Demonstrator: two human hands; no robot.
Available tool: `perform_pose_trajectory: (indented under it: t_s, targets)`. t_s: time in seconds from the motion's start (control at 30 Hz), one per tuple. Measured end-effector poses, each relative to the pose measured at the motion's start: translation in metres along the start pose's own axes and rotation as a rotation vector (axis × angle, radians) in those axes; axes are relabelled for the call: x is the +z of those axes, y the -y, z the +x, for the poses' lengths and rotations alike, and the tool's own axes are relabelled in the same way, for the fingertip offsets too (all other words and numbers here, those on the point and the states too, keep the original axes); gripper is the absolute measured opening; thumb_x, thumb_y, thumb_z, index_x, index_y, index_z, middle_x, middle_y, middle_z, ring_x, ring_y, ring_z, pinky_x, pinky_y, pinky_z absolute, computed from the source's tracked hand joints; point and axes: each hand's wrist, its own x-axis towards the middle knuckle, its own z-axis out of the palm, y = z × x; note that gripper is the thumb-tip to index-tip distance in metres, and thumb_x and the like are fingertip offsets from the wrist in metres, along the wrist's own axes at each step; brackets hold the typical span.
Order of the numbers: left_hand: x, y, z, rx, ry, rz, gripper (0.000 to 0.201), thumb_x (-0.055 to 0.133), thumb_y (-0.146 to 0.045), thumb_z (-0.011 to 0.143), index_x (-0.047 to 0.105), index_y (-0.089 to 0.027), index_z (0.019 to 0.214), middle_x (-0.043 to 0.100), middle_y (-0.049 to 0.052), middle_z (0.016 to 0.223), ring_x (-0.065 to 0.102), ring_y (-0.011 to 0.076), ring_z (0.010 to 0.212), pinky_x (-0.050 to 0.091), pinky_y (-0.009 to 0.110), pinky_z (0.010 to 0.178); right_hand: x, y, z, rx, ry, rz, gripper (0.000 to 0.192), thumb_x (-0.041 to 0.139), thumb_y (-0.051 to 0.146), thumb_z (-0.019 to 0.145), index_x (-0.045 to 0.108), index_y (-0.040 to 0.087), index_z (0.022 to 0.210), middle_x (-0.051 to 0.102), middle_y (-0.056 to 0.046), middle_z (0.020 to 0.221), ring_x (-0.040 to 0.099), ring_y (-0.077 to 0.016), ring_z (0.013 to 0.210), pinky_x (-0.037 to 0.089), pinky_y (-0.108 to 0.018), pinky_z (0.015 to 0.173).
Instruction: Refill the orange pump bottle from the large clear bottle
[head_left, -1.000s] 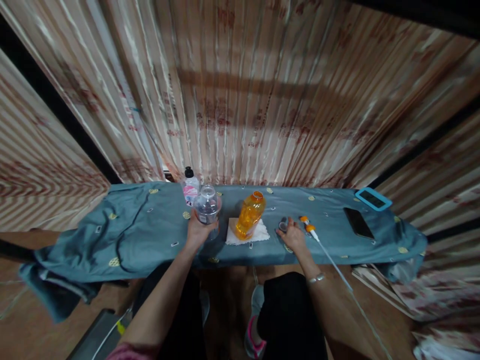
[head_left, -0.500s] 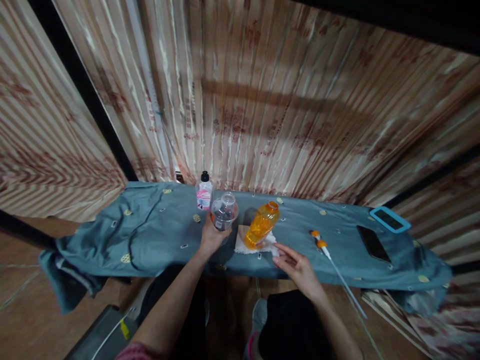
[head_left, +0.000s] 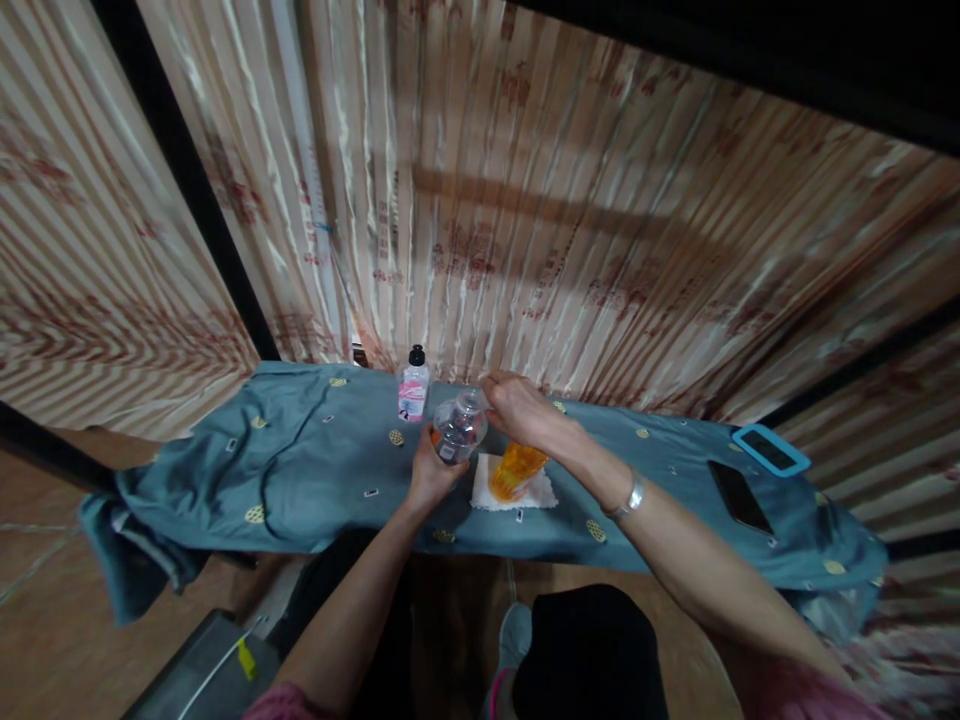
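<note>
My left hand [head_left: 433, 475] is wrapped round the lower side of a clear plastic bottle [head_left: 454, 428], its open neck facing up towards me. At that neck, the fingers of my right hand [head_left: 517, 408] are closed together; whatever they pinch is too small or hidden to name. Below my right wrist an orange see-through bottle [head_left: 516, 472] stands on a white cloth [head_left: 546, 494], its top covered by the hand. A squeeze bottle [head_left: 413, 392] with a black cap and pink label stands behind my left hand.
A grey-green patterned cloth [head_left: 315, 490] covers the narrow table. At the right lie a dark phone [head_left: 739, 496] and a blue-framed device [head_left: 772, 450]. A striped curtain [head_left: 480, 200] hangs close behind, and black poles [head_left: 187, 190] frame the space. A dark box [head_left: 195, 665] sits lower left.
My right hand has left the edge of the white cloth and moved up and left to the clear bottle's neck. My right forearm now covers where the white stick with orange pieces lay.
</note>
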Motion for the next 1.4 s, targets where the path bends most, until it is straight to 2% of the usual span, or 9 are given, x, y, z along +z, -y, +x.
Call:
perform_pose_trajectory:
  t_s: [0.23, 0.5, 0.8, 0.97, 1.13, 1.2, 1.3, 1.4]
  targets:
    - [0.002, -0.005, -0.002, 0.019, 0.044, -0.059, 0.074, 0.078, -0.014, 0.049, 0.046, -0.018, 0.116, 0.065, 0.008, 0.107, 0.065, 0.0258, 0.097, 0.052, 0.04, 0.087, -0.015, -0.007, 0.01, -0.117, 0.117, -0.086, 0.026, 0.061, 0.03, 0.089, 0.058, 0.016, 0.111, 0.067, -0.004, 0.098, 0.066, -0.0204, 0.087, 0.054, -0.041, 0.077]
    - [0.004, -0.004, -0.003, 0.046, 0.041, -0.066, 0.075, 0.078, -0.016, 0.05, 0.047, -0.015, 0.118, 0.064, 0.012, 0.111, 0.063, 0.0288, 0.105, 0.051, 0.041, 0.09, -0.025, -0.007, 0.029, -0.167, 0.226, -0.09, 0.02, 0.066, 0.025, 0.084, 0.062, 0.016, 0.102, 0.066, -0.001, 0.088, 0.064, -0.0178, 0.079, 0.052, -0.037, 0.073]
    - [0.005, -0.001, -0.002, 0.042, 0.059, -0.076, 0.075, 0.078, -0.015, 0.051, 0.046, -0.017, 0.119, 0.065, 0.01, 0.107, 0.064, 0.0271, 0.101, 0.052, 0.042, 0.087, -0.027, -0.008, 0.033, -0.178, 0.24, -0.024, 0.017, 0.071, 0.016, 0.075, 0.064, 0.016, 0.091, 0.057, 0.005, 0.068, 0.052, -0.0133, 0.061, 0.041, -0.028, 0.062]
    - [0.004, -0.002, -0.003, 0.045, 0.061, -0.068, 0.076, 0.078, -0.015, 0.051, 0.045, -0.017, 0.119, 0.065, 0.01, 0.109, 0.063, 0.0274, 0.103, 0.051, 0.043, 0.09, -0.027, -0.015, 0.029, -0.175, 0.189, 0.049, 0.021, 0.071, 0.014, 0.071, 0.067, 0.016, 0.091, 0.055, 0.004, 0.066, 0.05, -0.0127, 0.061, 0.032, -0.024, 0.057]
    - [0.005, -0.001, -0.002, 0.031, 0.043, -0.045, 0.077, 0.079, -0.015, 0.05, 0.046, -0.017, 0.119, 0.064, 0.01, 0.111, 0.062, 0.0273, 0.105, 0.05, 0.04, 0.091, -0.024, -0.015, 0.028, -0.162, 0.157, 0.122, 0.017, 0.071, 0.011, 0.068, 0.067, 0.015, 0.084, 0.051, 0.005, 0.06, 0.049, -0.012, 0.056, 0.03, -0.024, 0.054]
    - [0.004, -0.001, -0.002, 0.03, 0.045, -0.027, 0.077, 0.079, -0.017, 0.051, 0.045, -0.017, 0.12, 0.064, 0.01, 0.112, 0.062, 0.0277, 0.105, 0.05, 0.04, 0.091, -0.03, -0.013, 0.024, -0.139, 0.099, 0.159, 0.017, 0.07, 0.01, 0.067, 0.067, 0.014, 0.084, 0.052, 0.004, 0.061, 0.051, -0.0132, 0.058, 0.032, -0.025, 0.056]
    - [0.0, -0.001, -0.002, 0.028, 0.043, -0.02, 0.075, 0.079, -0.018, 0.052, 0.045, -0.019, 0.119, 0.064, 0.009, 0.111, 0.063, 0.0274, 0.102, 0.051, 0.039, 0.089, -0.045, -0.011, -0.004, -0.071, -0.069, 0.267, 0.024, 0.066, 0.016, 0.073, 0.063, 0.013, 0.097, 0.059, 0.001, 0.072, 0.059, -0.0165, 0.07, 0.041, -0.028, 0.067]
    - [-0.003, -0.001, -0.002, 0.004, 0.054, -0.01, 0.073, 0.079, -0.019, 0.052, 0.045, -0.019, 0.117, 0.065, 0.008, 0.109, 0.065, 0.0262, 0.098, 0.052, 0.037, 0.085, -0.043, -0.017, -0.061, 0.017, -0.241, 0.477, 0.036, 0.06, 0.027, 0.082, 0.053, 0.017, 0.116, 0.064, -0.003, 0.093, 0.063, -0.0158, 0.083, 0.049, -0.027, 0.076]
